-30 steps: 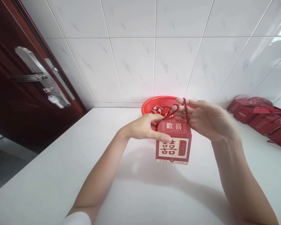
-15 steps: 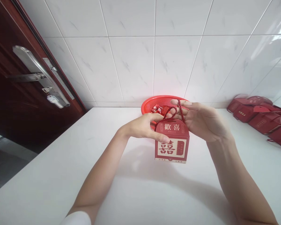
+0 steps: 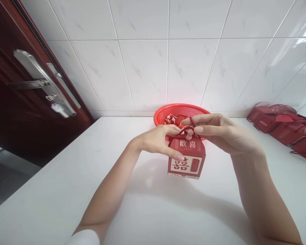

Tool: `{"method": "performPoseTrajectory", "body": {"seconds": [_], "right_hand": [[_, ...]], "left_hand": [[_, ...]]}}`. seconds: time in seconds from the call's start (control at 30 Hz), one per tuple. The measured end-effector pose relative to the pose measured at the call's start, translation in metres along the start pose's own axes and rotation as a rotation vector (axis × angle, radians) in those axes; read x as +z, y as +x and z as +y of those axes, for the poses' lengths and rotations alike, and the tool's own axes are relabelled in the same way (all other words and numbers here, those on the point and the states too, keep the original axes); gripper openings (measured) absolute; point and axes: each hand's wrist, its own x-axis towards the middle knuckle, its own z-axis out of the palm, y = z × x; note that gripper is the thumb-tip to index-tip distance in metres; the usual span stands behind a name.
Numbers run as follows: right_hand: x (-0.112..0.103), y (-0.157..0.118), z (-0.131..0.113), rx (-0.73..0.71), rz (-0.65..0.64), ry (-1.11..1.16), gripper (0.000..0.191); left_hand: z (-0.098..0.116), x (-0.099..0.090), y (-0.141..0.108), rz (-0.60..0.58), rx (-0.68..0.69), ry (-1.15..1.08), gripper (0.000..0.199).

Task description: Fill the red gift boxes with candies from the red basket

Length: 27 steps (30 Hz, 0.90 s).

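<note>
A red and cream gift box (image 3: 185, 163) with Chinese characters is in front of me, its rounded top towards the wall. My left hand (image 3: 158, 141) grips the box from its left side, thumb across the front and fingers behind the top. A twisted red cord (image 3: 186, 130) loops over the top of the box. Thumb and fingers of my right hand (image 3: 216, 131) pinch this cord just above the box. Part of the cord is hidden by my fingers.
Behind the box, a red plastic basket (image 3: 165, 109) holds several wrapped candies (image 3: 171, 119). Several red gift boxes (image 3: 275, 124) stand together at the right by the tiled wall (image 3: 142, 68). A dark red door (image 3: 5, 109) with keys in its lock is at the left of the white table (image 3: 66, 177).
My right hand has turned, its thumb now closing on the cord near the top of the box. The upright cord loop is lower. The box has tilted slightly; my left hand stays on it.
</note>
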Motion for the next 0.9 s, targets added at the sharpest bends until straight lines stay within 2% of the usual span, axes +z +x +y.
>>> {"method": "performPoseTrajectory", "body": {"seconds": [0.13, 0.27, 0.4, 0.5, 0.7, 0.9], "right_hand": [[-0.001, -0.001, -0.001, 0.006, 0.056, -0.115, 0.012], [0.002, -0.001, 0.000, 0.026, 0.069, -0.246, 0.012], [0.005, -0.002, 0.005, -0.014, 0.146, -0.545, 0.012], [0.005, -0.003, 0.009, -0.035, 0.146, -0.715, 0.017], [0.008, -0.007, 0.011, -0.008, 0.157, -0.867, 0.033], [0.011, -0.008, 0.008, 0.074, 0.180, -0.995, 0.035]], "left_hand": [[0.001, 0.003, 0.001, -0.006, -0.003, 0.073, 0.034], [0.002, 0.007, 0.001, 0.009, -0.048, 0.158, 0.034], [0.004, 0.013, 0.002, -0.009, -0.063, 0.203, 0.038], [0.003, 0.018, 0.005, -0.030, -0.033, 0.205, 0.041], [-0.004, 0.023, 0.011, -0.063, -0.022, 0.211, 0.044], [-0.002, 0.027, 0.013, -0.101, -0.058, 0.178, 0.045]]}}
